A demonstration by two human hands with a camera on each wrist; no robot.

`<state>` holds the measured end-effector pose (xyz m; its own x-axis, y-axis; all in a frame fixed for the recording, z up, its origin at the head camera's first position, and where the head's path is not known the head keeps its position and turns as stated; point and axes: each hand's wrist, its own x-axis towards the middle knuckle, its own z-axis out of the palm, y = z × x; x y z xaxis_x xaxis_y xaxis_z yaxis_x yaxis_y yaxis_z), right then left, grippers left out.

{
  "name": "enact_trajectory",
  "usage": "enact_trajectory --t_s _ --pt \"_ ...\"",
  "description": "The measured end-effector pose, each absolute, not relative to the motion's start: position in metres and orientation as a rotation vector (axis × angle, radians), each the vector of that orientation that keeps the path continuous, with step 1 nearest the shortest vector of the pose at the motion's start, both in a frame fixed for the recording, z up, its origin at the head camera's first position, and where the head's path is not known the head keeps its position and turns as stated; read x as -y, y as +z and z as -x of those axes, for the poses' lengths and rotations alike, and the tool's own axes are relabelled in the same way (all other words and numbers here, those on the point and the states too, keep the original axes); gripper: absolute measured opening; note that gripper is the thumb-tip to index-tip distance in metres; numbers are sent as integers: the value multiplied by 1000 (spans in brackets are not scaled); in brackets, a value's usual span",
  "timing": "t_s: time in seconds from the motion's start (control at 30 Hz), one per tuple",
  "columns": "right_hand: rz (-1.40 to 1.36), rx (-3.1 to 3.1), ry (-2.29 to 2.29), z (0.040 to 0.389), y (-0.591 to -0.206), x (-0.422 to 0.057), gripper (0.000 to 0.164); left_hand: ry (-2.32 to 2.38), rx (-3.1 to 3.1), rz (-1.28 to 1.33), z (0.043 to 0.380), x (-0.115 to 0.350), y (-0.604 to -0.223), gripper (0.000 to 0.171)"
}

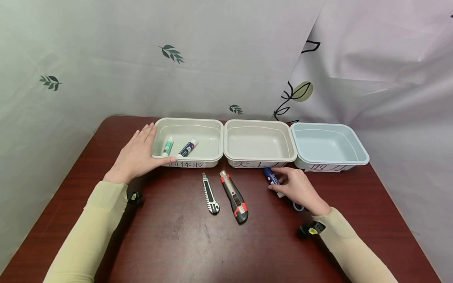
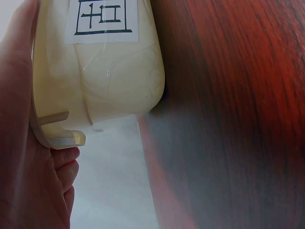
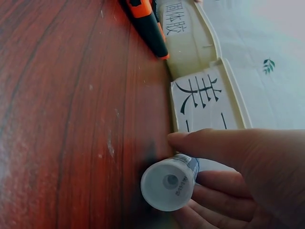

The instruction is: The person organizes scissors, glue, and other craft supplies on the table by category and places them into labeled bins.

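My right hand (image 1: 297, 186) holds a blue glue stick (image 1: 271, 177) between thumb and fingers, just in front of the middle bin. Its round white end (image 3: 167, 186) faces the camera in the right wrist view. My left hand (image 1: 136, 157) rests on the left cream bin (image 1: 212, 160), fingers extended along its left side and thumb along the front rim. Inside that bin lie a green glue stick (image 1: 168, 147) and a dark blue one (image 1: 188, 147). A pale ring-shaped handle (image 1: 298, 206) shows partly from under the right hand; the rest is hidden.
A white-and-black utility knife (image 1: 210, 194) and a larger red-and-black one (image 1: 234, 198) lie on the brown table (image 1: 170, 243). Beside the left bin stand a middle cream bin (image 1: 260, 155) and a light blue bin (image 1: 332, 157), all with paper labels in front. A patterned curtain hangs behind.
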<state>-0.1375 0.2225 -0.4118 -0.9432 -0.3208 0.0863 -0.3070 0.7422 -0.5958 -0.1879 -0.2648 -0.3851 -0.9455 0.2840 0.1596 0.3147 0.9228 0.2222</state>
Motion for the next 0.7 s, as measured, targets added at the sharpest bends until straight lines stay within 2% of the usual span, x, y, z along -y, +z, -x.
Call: enact_trajectory --t_s 0.7 --pt "513 -2919 -993 138 -414 -220 49 -367 2971 448 187 265 -385 125"
